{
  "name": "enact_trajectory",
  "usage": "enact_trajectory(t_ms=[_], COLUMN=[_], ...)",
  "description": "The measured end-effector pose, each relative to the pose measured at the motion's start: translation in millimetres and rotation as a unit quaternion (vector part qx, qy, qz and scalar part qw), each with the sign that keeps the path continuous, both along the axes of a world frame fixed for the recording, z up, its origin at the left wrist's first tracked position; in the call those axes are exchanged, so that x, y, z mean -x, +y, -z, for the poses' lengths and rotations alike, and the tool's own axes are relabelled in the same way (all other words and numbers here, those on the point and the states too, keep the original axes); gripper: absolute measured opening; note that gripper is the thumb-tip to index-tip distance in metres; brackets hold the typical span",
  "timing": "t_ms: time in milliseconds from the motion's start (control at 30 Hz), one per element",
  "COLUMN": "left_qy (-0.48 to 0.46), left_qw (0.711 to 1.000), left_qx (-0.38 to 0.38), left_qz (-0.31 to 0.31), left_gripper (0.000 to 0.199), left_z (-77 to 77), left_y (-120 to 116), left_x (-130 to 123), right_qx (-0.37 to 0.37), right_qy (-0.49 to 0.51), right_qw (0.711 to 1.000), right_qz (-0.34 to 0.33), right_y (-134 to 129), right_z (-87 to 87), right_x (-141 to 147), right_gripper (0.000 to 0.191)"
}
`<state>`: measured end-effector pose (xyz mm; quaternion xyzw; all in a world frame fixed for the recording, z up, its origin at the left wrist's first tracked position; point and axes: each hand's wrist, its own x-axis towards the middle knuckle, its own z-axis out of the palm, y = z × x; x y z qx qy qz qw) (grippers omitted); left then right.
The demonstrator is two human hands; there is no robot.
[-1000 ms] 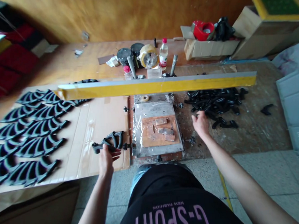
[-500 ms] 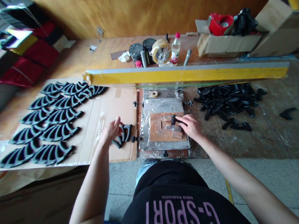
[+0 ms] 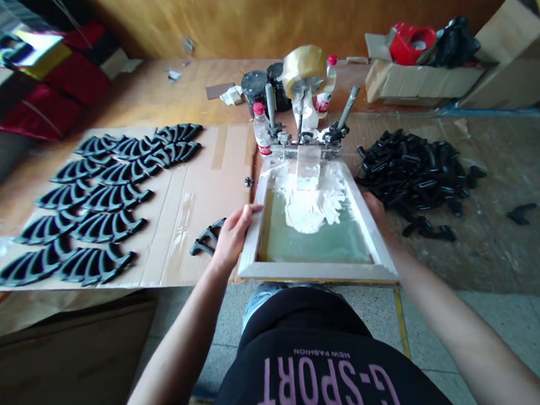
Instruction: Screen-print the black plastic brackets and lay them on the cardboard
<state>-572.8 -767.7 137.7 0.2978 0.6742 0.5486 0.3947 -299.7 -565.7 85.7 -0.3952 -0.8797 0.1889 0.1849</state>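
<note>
1. Between the two hands lies the wooden screen frame point(image 3: 318, 267), its long sides running away from the person toward the hinge clamp point(image 3: 306, 139) at the far end; the near rail sits just above the person's lap.
2. Left hand point(image 3: 232, 233) is closed on the frame's left rail, thumb on top, fingers wrapped under the edge.
3. Right hand point(image 3: 376, 208) rests against the right rail; its fingers are mostly hidden behind the wood, so how tightly it grips cannot be told.
4. Inside the frame, white ink point(image 3: 314, 202) is spread over the far half of the mesh, ahead of both hands.
5. Just left of the left hand, a single black curved part point(image 3: 206, 238) lies on the cardboard sheet point(image 3: 199, 183); the loose pile of black parts point(image 3: 410, 168) lies right of and beyond the right hand.
</note>
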Motion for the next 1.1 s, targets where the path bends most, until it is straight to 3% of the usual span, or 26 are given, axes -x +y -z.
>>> enact_trajectory(t_ms=[67,133,200,267,333,400,533,600,767,900,1000,1100], left_qy=[-0.008,0.006,0.042,0.059,0.056,0.051,0.062,0.073,0.058,0.041,0.027,0.014], left_qw=[0.998,0.996,0.993,0.990,0.990,0.991,0.989,0.988,0.991,0.993,0.994,0.996], left_qx=[0.054,0.086,0.111,0.125,0.127,0.125,0.132,0.137,0.120,0.108,0.110,0.092], left_qz=[0.012,0.013,0.010,0.007,0.001,-0.005,0.011,0.023,0.015,0.003,0.005,0.002], left_gripper=[0.060,0.073,0.075,0.072,0.069,0.067,0.066,0.065,0.068,0.068,0.070,0.074], left_z=[35.8,65.5,84.7,93.5,95.8,96.2,99.4,100.7,98.8,95.8,86.1,61.6], left_y=[-13,-15,-12,-8,-7,-9,-12,-13,-13,-12,-13,-14], left_x=[-5,-9,-9,-7,-5,-4,-4,-5,-6,-8,-9,-8], right_qx=[-0.039,-0.087,-0.104,-0.076,-0.049,-0.056,-0.075,-0.065,-0.132,-0.125,-0.088,-0.081], right_qy=[0.027,0.037,0.006,-0.058,-0.111,-0.132,-0.117,-0.109,-0.068,-0.053,-0.029,0.004], right_qw=[0.997,0.994,0.995,0.994,0.989,0.979,0.941,0.931,0.955,0.945,0.964,0.985], right_qz=[0.054,0.048,-0.001,-0.046,-0.085,-0.146,-0.310,-0.342,-0.257,-0.297,-0.251,-0.154], right_y=[16,21,17,6,-10,-26,-42,-41,-48,-63,-53,-22], right_z=[-13.6,-26.4,-35.3,-37.9,-34.9,-30.2,-30.3,-33.2,-19.9,-8.6,-21.1,-44.9], right_x=[8,32,64,89,96,85,50,45,50,42,54,79], right_gripper=[0.037,0.042,0.051,0.040,0.020,0.008,0.021,0.018,0.019,0.023,0.017,0.043])
